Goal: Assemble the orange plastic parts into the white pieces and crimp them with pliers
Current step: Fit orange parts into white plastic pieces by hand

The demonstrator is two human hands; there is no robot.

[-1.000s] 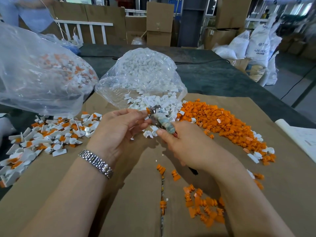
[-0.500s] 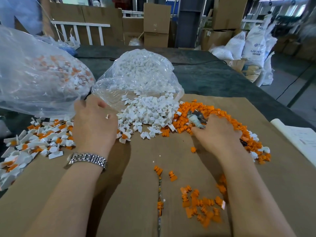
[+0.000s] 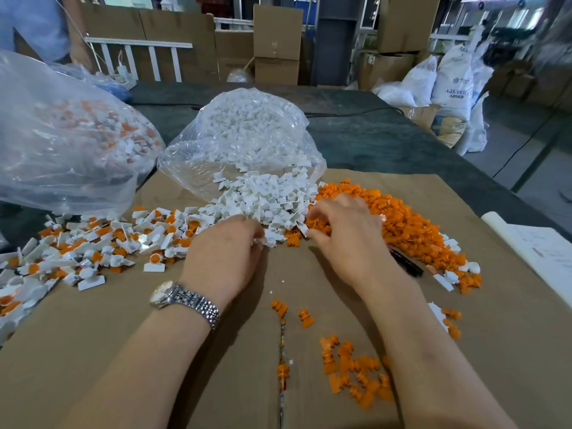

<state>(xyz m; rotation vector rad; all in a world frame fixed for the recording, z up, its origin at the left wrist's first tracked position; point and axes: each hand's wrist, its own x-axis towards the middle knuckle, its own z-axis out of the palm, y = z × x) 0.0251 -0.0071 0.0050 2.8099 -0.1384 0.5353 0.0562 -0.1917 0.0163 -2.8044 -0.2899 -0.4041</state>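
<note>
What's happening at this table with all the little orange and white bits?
A person is putting small plastic parts together by hand. The left hand picks at the white pieces spilling from a clear bag, and the right hand reaches into the orange parts. Finished pieces lie heaped on the left. A dark pliers handle shows beside the right wrist.

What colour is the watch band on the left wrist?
Silver metal; the watch band shows best in the head view.
</note>
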